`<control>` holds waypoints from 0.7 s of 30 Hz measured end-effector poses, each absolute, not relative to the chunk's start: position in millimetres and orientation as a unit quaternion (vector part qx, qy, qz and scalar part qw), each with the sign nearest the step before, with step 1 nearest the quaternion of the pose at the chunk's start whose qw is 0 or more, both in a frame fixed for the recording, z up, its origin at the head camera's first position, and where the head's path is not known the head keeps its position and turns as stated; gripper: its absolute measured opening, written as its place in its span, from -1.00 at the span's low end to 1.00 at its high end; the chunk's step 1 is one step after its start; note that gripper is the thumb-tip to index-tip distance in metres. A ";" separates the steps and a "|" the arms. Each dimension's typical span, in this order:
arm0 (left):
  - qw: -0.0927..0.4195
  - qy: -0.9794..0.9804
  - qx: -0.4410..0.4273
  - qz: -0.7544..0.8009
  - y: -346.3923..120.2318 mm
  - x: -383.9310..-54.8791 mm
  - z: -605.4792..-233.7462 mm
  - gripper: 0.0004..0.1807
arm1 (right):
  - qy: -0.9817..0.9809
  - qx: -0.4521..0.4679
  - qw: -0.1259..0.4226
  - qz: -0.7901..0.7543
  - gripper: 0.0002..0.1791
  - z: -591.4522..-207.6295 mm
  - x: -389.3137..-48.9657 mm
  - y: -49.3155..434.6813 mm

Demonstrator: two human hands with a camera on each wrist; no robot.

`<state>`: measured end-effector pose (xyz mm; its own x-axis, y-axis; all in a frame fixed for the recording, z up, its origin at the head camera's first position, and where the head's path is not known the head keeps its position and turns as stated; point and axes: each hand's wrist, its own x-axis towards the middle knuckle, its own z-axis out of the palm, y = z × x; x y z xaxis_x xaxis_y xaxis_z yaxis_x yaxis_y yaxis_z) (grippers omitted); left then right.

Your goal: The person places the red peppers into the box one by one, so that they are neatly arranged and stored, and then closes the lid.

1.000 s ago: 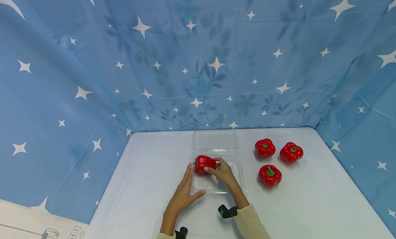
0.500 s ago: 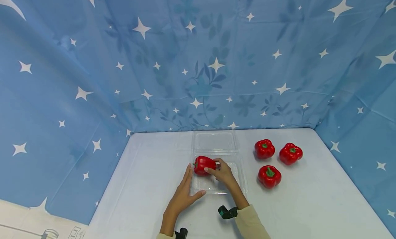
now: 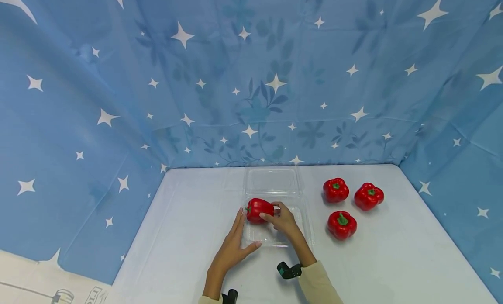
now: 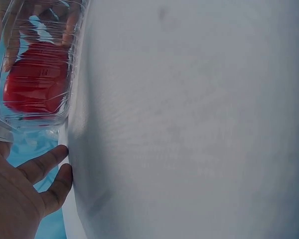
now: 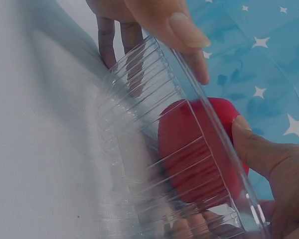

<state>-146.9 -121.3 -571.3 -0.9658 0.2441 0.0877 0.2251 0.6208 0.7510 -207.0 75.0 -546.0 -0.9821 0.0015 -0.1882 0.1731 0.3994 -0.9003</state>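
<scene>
Lying sideways in the left part of the clear box (image 3: 269, 237), a pepper (image 3: 257, 209) is gripped at its right end by the right hand (image 3: 284, 218). The left hand (image 3: 231, 248), straight-fingered, is placed along the box's left side. To the right, three peppers (image 3: 342, 226) are grouped on the desk (image 3: 192, 216).

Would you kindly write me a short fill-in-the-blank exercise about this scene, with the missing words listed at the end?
The right hand holds a pepper whose colour is ____.
The lid of the clear container is ____, not closed.
In the head view, three loose peppers lie to the ____ of the container.
In that view, the held pepper's stem points to the ____.

Missing words: red; open; right; left.
</scene>
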 end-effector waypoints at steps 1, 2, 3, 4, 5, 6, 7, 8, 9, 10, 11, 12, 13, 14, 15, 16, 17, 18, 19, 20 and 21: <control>0.013 0.901 0.128 0.415 -121.4 -146.6 -571.2 0.15 | 0.833 0.052 0.079 -0.545 -0.19 -546.1 -206.8 74.9; 0.015 0.901 0.126 0.414 -121.4 -146.2 -571.0 0.15 | 0.833 0.053 0.079 -0.545 -0.19 -546.4 -206.8 74.8; 0.015 0.902 0.126 0.414 -121.4 -146.1 -571.0 0.15 | 0.833 0.053 0.079 -0.546 -0.19 -546.5 -206.6 74.6; 0.017 0.902 0.125 0.412 -121.4 -146.2 -571.2 0.16 | 0.832 0.053 0.078 -0.546 -0.19 -546.6 -206.5 74.7; 0.018 0.903 0.123 0.412 -121.4 -146.1 -571.2 0.16 | 0.832 0.053 0.078 -0.546 -0.19 -546.6 -206.4 74.6; 0.020 0.903 0.122 0.411 -121.4 -146.2 -571.3 0.16 | 0.832 0.053 0.077 -0.546 -0.18 -546.6 -206.3 74.7; 0.021 0.903 0.121 0.411 -121.4 -146.4 -571.6 0.16 | 0.833 0.052 0.077 -0.546 -0.18 -546.7 -206.4 74.8; 0.022 0.903 0.120 0.411 -121.4 -146.4 -571.6 0.16 | 0.832 0.051 0.076 -0.546 -0.18 -546.9 -206.4 74.8; 0.022 0.904 0.120 0.411 -121.4 -146.5 -571.7 0.16 | 0.832 0.051 0.077 -0.547 -0.18 -546.8 -206.3 74.9; 0.024 0.904 0.118 0.409 -121.4 -146.7 -571.7 0.16 | 0.832 0.052 0.076 -0.547 -0.18 -547.1 -206.4 75.0; 0.023 0.905 0.118 0.409 -121.5 -146.7 -571.7 0.16 | 0.832 0.053 0.077 -0.547 -0.18 -547.2 -206.4 75.1; 0.023 0.905 0.118 0.408 -121.5 -146.6 -571.6 0.16 | 0.831 0.053 0.078 -0.548 -0.18 -547.2 -206.4 75.2; 0.022 0.906 0.119 0.406 -121.6 -146.6 -571.6 0.17 | 0.831 0.053 0.078 -0.548 -0.19 -547.2 -206.4 75.2; 0.020 0.906 0.121 0.404 -121.6 -146.4 -571.3 0.17 | 0.830 0.052 0.078 -0.550 -0.18 -547.1 -206.4 75.4; 0.017 0.907 0.123 0.403 -121.6 -146.2 -571.0 0.17 | 0.830 0.051 0.078 -0.551 -0.18 -547.0 -206.4 75.6; 0.016 0.907 0.124 0.403 -121.6 -146.0 -570.7 0.16 | 0.829 0.050 0.078 -0.552 -0.18 -547.0 -206.4 75.8; 0.014 0.906 0.125 0.403 -121.5 -145.7 -570.3 0.16 | 0.828 0.049 0.078 -0.553 -0.18 -546.7 -206.2 75.9; 0.012 0.906 0.127 0.402 -121.4 -145.4 -570.0 0.16 | 0.827 0.047 0.079 -0.554 -0.18 -546.6 -206.2 76.2; 0.011 0.906 0.129 0.403 -121.3 -145.2 -569.6 0.15 | 0.828 0.044 0.078 -0.554 -0.18 -546.4 -206.1 76.5; 0.009 0.905 0.130 0.404 -121.1 -145.0 -569.3 0.15 | 0.827 0.044 0.078 -0.555 -0.18 -546.2 -205.9 76.7; 0.010 0.904 0.130 0.406 -121.0 -144.9 -569.0 0.14 | 0.828 0.043 0.078 -0.554 -0.18 -546.1 -205.7 77.0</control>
